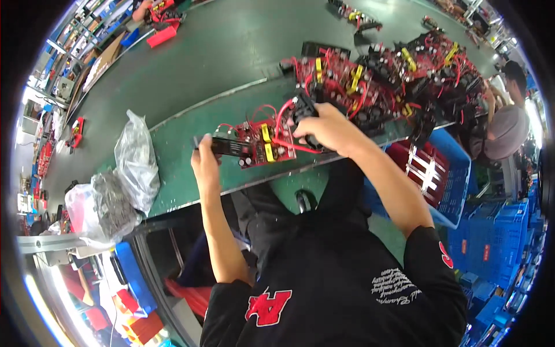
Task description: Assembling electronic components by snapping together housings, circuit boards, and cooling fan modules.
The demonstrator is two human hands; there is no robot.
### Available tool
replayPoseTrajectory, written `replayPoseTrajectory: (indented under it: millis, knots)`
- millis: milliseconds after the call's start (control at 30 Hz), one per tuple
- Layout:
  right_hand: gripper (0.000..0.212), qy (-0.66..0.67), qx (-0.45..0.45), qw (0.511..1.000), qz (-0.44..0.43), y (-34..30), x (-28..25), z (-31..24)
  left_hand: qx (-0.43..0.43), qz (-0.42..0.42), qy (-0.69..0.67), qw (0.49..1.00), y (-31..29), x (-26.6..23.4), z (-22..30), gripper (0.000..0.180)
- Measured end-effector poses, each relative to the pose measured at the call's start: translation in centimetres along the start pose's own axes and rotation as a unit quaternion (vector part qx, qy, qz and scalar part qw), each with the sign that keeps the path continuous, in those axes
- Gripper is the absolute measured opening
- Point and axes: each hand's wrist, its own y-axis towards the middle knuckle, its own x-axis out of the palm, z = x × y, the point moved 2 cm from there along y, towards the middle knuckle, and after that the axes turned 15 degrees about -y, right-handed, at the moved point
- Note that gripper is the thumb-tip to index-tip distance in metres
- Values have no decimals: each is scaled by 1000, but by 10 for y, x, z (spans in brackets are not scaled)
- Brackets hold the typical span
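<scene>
A red circuit board [260, 134] with yellow-wrapped parts and red wires lies on the green bench in front of me. At its left end, my left hand [206, 168] pinches the edge of a flat black panel [228, 146]. My right hand [334, 132] is closed around a black part [302, 111] at the board's right end, with red wires running from it to the board. The fingers hide much of that part, so its exact kind cannot be made out.
Red boards [358, 81] with black panels and wires are heaped at the right. Clear plastic bags [136, 162] lie on the left. A blue crate [457, 202] with red boards stands at my right, near a co-worker [509, 130]. A grey-green belt [225, 46] runs beyond the bench.
</scene>
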Motion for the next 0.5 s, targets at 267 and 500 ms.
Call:
replayPoseTrajectory:
  millis: [267,500]
  knots:
    - [25,195,72,974,93,-27,61,73,77,-146,66,984,-23,19,8,24]
    - [29,408,145,892,133,-58,86,89,68,-413,207,884,19,56,7,34]
